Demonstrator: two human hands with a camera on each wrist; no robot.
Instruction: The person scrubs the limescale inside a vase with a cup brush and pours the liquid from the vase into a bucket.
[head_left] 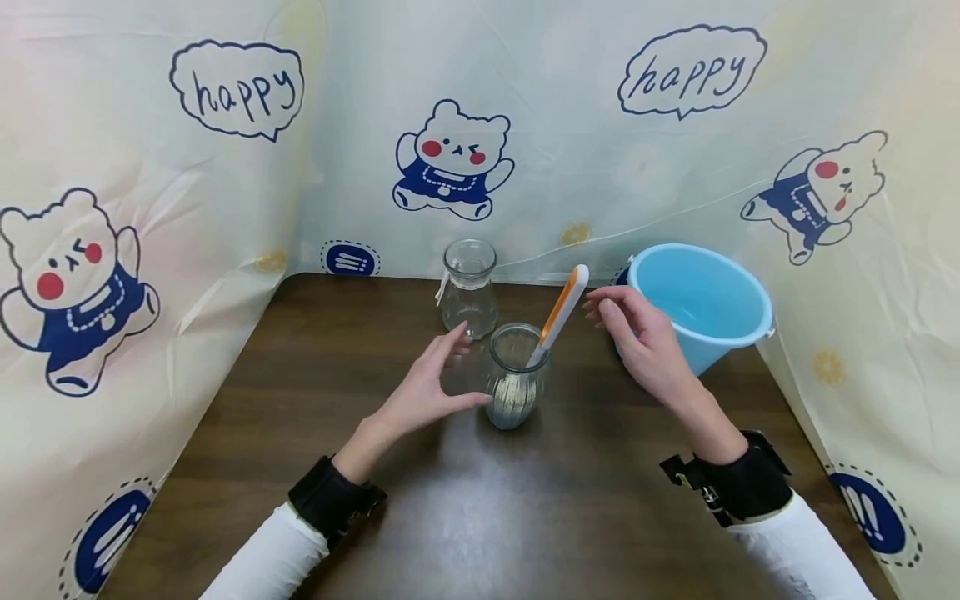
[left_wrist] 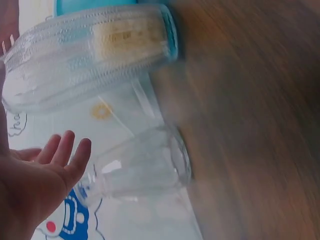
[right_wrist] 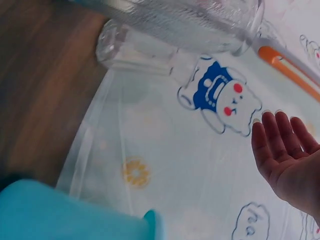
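Observation:
A clear ribbed glass jar (head_left: 504, 408) stands upright on the brown table. The orange-and-white handle (head_left: 562, 308) of a cleaning brush leans out of it to the right. Its pale yellowish head (left_wrist: 131, 39) shows through the glass, low inside the jar. My left hand (head_left: 423, 387) is spread at the jar's left side, thumb tip right at the wall. To the right of the handle, my right hand (head_left: 647, 343) hovers with loosely bent fingers, holding nothing, in front of a light blue bucket (head_left: 693, 292).
Behind the jar stands a second, narrower-necked clear glass bottle (head_left: 468, 304) with a string tied round its neck. The bucket is at the table's back right corner. A pale printed curtain (head_left: 570, 150) with bears surrounds the table (head_left: 465, 517) at the back and sides.

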